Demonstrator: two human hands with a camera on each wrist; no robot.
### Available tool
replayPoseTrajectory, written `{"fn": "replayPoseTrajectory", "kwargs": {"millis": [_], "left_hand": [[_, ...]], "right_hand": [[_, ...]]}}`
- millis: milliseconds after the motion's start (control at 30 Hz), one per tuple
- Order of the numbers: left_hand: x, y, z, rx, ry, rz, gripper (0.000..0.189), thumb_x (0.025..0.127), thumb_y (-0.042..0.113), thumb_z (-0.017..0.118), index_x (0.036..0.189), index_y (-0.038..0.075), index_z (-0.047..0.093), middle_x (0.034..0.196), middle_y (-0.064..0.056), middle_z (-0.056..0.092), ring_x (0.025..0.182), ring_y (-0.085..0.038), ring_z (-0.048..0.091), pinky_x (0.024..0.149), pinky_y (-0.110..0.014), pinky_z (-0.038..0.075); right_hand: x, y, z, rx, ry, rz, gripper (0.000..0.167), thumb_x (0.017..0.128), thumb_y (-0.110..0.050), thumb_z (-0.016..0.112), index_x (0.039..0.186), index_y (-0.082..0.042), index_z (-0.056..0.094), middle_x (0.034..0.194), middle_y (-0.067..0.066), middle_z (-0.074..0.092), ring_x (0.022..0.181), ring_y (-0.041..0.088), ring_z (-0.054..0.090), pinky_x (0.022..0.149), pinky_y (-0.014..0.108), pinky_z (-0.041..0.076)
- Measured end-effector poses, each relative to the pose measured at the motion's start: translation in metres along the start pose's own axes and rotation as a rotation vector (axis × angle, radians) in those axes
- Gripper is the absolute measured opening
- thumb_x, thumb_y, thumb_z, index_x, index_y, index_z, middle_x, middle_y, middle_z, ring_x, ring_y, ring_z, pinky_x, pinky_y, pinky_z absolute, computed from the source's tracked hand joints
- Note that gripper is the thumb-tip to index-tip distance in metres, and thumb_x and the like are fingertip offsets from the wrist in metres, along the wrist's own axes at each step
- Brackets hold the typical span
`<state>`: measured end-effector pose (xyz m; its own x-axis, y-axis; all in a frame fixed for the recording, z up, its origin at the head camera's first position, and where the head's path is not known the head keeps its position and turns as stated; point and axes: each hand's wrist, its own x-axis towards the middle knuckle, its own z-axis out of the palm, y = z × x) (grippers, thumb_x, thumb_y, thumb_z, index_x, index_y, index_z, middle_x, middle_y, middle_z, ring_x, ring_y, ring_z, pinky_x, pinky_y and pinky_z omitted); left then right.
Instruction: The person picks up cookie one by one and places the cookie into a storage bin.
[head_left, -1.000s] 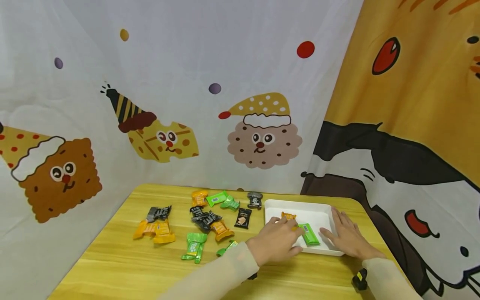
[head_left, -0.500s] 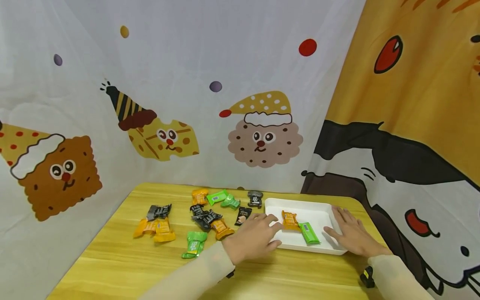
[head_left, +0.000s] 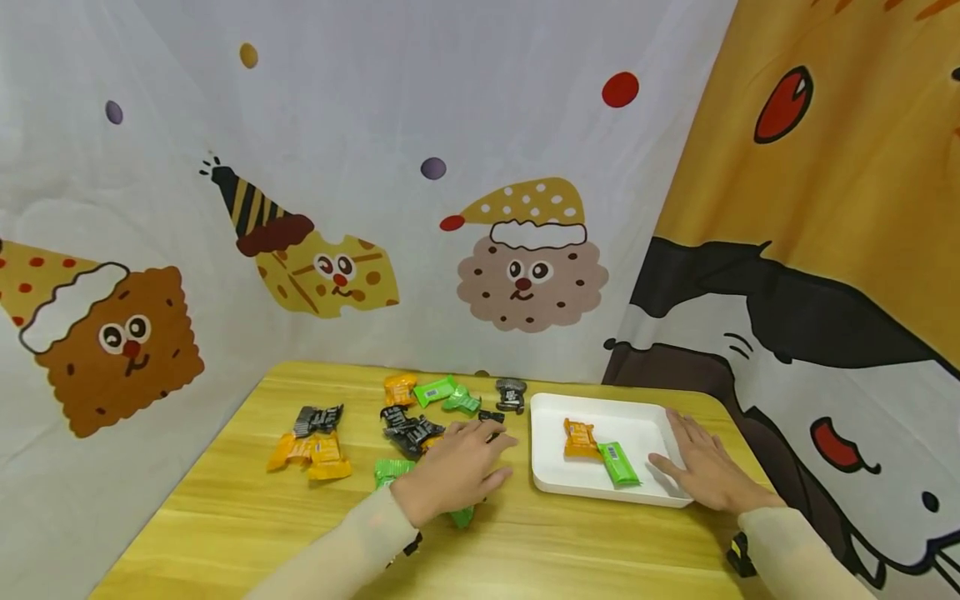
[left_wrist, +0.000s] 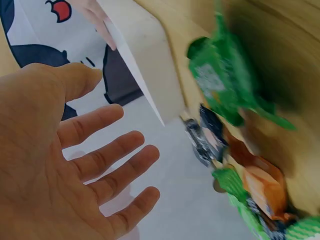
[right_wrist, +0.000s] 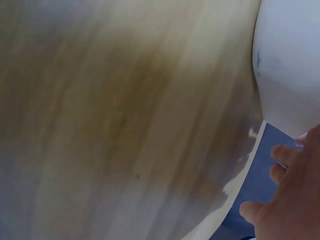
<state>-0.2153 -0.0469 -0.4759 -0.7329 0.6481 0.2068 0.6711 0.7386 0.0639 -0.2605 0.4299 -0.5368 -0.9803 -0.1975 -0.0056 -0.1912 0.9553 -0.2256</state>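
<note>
My left hand (head_left: 453, 467) hovers over the loose wrapped snacks left of the white tray (head_left: 637, 421), its fingers spread and holding nothing. Partly covered beneath it are a green packet (head_left: 462, 517) and another green packet (head_left: 392, 471). The left wrist view shows the bare palm, with a green packet (left_wrist: 220, 80) on the table beyond the fingertips. At the tray's right side rests my right hand (head_left: 708, 467), fingers extended along the outer wall and thumb over the rim. Inside the tray lie an orange packet (head_left: 581, 439) and a flat green packet (head_left: 619, 464), nearly touching.
Black packets (head_left: 412, 435) lie mid-table, and orange packets (head_left: 327, 457) with a black one (head_left: 318, 421) sit at the left. Toward the back are an orange packet (head_left: 400, 389), a green packet (head_left: 435, 391) and a black packet (head_left: 512, 395). A printed curtain hangs behind the table.
My left hand has left the tray, where it was over the orange packet, and moved left over the loose packets. The orange packet lies uncovered in the tray. My right hand stays at the tray's side.
</note>
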Motion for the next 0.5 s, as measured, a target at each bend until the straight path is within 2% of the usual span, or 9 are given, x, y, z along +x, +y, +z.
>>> {"fn": "replayPoseTrajectory", "kwargs": {"millis": [200,500], "left_hand": [[-0.015,-0.014,0.002,0.013,-0.018,-0.036,0.048,0.119,0.048,0.069,0.159,0.022,0.071,0.161,-0.006,0.070,0.143,-0.028,0.072,0.121,-0.058,0.062],[-0.029,-0.026,0.006,-0.019,-0.066,-0.057,0.052,0.116,0.048,0.074,0.161,0.021,0.070,0.160,-0.007,0.070,0.140,-0.031,0.073,0.117,-0.064,0.063]], "right_hand": [[0.000,-0.001,0.000,0.003,0.015,-0.008,0.110,0.116,-0.064,0.062,0.183,0.007,0.012,0.184,0.044,0.025,0.166,0.070,0.029,0.131,0.094,0.022],[0.000,0.002,0.004,0.014,0.021,-0.014,0.108,0.116,-0.063,0.063,0.183,0.006,0.015,0.186,0.042,0.023,0.169,0.069,0.026,0.131,0.094,0.019]]}}
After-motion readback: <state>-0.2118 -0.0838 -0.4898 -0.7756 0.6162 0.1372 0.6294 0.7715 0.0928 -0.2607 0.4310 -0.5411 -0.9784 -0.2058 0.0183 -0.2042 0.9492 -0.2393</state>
